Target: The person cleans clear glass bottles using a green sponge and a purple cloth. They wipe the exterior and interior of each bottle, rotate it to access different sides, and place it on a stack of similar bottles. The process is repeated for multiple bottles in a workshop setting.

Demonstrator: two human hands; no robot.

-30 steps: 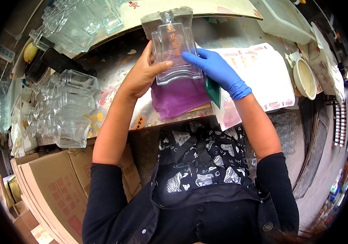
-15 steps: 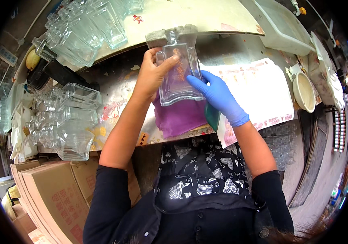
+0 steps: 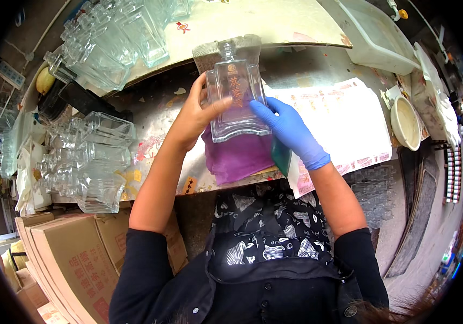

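A clear, flat glass bottle with orange lettering down its front lies between my hands, its neck pointing away from me. My bare left hand grips its left side, thumb laid across the front. On the other side my right hand, in a blue glove, holds the lower right edge with its thumb on the glass. The neck end rests on a grey padded block. Beneath the bottle's base spreads a purple cloth. A bit of green material shows under my right hand.
Printed sheets lie to the right, near an oval bowl. Clear bottles lie at the left, and more stand on the raised board. A plastic bin sits far right; cardboard boxes stand lower left.
My left thumb has slid down the bottle's front, uncovering the upper lettering. The left hand sits slightly lower; the bottle and right hand have barely moved.
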